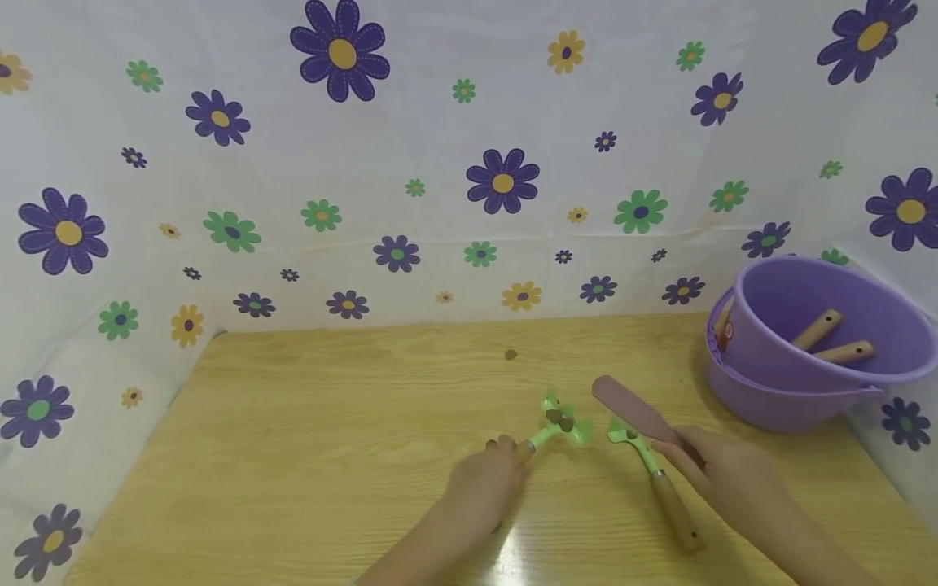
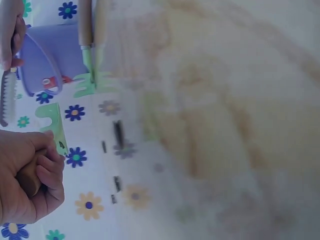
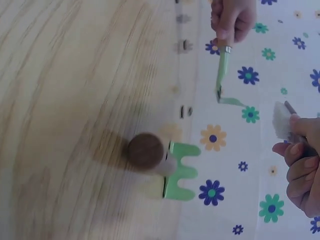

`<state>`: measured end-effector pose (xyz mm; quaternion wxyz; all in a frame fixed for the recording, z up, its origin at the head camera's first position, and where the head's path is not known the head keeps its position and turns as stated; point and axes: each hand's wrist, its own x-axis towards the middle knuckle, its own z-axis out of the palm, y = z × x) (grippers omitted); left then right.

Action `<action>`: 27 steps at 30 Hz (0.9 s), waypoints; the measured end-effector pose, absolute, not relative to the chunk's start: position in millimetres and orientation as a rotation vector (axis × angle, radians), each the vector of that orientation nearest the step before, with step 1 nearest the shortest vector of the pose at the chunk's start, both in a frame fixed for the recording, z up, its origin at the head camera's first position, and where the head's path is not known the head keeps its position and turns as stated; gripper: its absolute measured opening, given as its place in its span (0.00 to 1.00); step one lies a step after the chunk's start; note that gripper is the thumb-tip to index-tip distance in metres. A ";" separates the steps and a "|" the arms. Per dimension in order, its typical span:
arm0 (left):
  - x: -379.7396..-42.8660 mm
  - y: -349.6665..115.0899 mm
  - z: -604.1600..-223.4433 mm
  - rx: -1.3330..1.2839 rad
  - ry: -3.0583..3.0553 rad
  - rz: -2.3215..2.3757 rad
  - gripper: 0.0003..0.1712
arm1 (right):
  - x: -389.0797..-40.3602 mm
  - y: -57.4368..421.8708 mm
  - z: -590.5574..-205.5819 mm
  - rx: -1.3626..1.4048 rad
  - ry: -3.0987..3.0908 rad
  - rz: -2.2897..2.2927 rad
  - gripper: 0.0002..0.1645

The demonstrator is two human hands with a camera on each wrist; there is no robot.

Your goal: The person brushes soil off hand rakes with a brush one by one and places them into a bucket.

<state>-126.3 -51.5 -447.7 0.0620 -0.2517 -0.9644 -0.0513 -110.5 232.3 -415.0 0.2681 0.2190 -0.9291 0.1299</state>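
Observation:
My left hand [image 1: 487, 480] grips the wooden handle of a small green garden rake [image 1: 544, 437], its pronged head lifted toward the middle. Small brown lumps [image 1: 565, 424] show at that head in the head view. My right hand [image 1: 733, 472] holds a scrubbing brush [image 1: 632, 405] by its end, brown back upward; its white bristles [image 3: 281, 120] show in the right wrist view. Between the hands lies a second green garden rake [image 1: 674, 509] on the table, wooden handle toward me, its head partly under the brush in the head view.
A purple bucket [image 1: 762, 399] stands at the back right with wooden handles [image 1: 844, 352] sticking up inside. One brown lump [image 1: 510, 354] lies on the wooden table [image 1: 330, 423] near the back. A white flowered cloth [image 1: 410, 122] walls the back and sides.

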 end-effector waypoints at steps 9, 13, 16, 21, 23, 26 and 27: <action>-125.1 -59.6 -438.7 -0.817 -2.648 -0.126 0.15 | -108.5 204.5 -407.5 0.681 -2.611 0.461 0.15; -125.4 -62.3 -435.3 -0.821 -2.528 0.029 0.15 | -106.6 190.3 -399.4 0.673 -2.705 0.531 0.14; -126.1 -64.1 -433.7 -0.809 -2.433 0.199 0.17 | -108.5 180.4 -399.0 0.769 -2.623 0.537 0.15; -128.5 -64.9 -433.2 -0.776 -2.313 0.303 0.19 | -110.1 166.5 -397.3 0.845 -2.578 0.545 0.16; -129.4 -64.7 -432.8 -0.765 -2.282 0.327 0.20 | -110.3 162.5 -396.8 0.851 -2.590 0.555 0.14; -129.5 -65.3 -432.1 -0.745 -2.245 0.368 0.21 | -110.6 157.8 -397.7 0.862 -2.579 0.548 0.13; -129.3 -65.6 -431.7 -0.739 -2.236 0.379 0.21 | -110.7 156.5 -398.2 0.857 -2.573 0.553 0.13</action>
